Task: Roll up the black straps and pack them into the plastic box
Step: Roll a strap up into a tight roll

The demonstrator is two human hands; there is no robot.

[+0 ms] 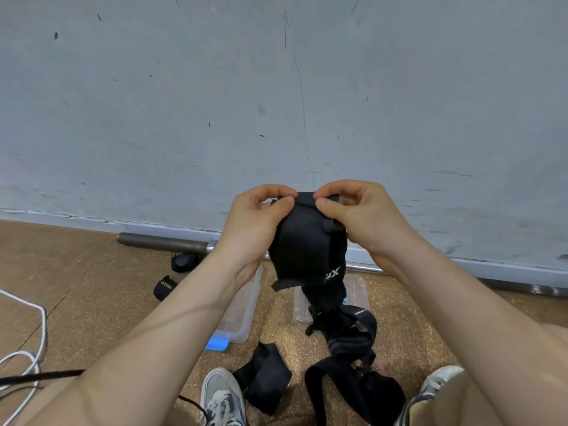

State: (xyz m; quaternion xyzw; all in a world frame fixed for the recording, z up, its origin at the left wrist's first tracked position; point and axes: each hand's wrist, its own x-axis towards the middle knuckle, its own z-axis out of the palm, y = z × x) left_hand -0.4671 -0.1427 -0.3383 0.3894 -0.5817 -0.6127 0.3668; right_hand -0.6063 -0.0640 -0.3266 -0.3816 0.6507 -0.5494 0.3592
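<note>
Seated on a cork-coloured floor (pixel 92 302), a person holds a black strap (pixel 302 244) up above the plastic box (pixel 239 312). The left hand (pixel 258 216) and right hand (pixel 356 210) are side by side at its top edge, each grip closed on the fabric between thumb and curled fingers. The strap's wide padded part hangs below the hands, and its tail trails to the floor just right of the box, over what appears to be the box's lid (pixel 358 293). The rolling step looks to be at its start, with the top edge pinched as if to fold over and no tight coil formed yet. More loose straps (pixel 264 379) lie on the near side of the box, between the person's shoes (pixel 222 395). Two rolled straps (pixel 164 287) sit left of the box, outside it, near a metal bar (pixel 163 241). The next move calls for winding the fabric down evenly, drawing the tail clear of the tangle, then lowering the roll into the box.
</note>
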